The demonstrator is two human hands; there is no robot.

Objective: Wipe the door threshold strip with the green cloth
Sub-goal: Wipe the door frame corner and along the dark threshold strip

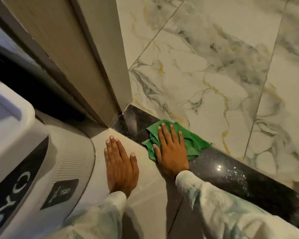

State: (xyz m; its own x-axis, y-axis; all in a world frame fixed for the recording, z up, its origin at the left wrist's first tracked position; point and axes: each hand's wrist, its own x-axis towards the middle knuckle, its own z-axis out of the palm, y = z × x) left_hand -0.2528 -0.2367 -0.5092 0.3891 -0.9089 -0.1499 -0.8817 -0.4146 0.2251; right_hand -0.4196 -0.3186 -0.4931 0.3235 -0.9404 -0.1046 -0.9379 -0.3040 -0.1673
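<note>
A dark polished stone threshold strip [231, 173] runs diagonally from the foot of the door frame down to the lower right. A crumpled green cloth [192, 140] lies on its upper part. My right hand [171, 149] presses flat on the cloth with fingers spread, pointing toward the door frame. My left hand [121, 166] rests flat and empty on the beige floor tile just left of the strip. Both wrists are in pale sleeves.
A beige door frame [97, 66] stands at the strip's upper end. Marble-patterned tiles [214, 75] lie beyond the strip. A white and black appliance [33, 161] with lettering fills the lower left, close to my left hand.
</note>
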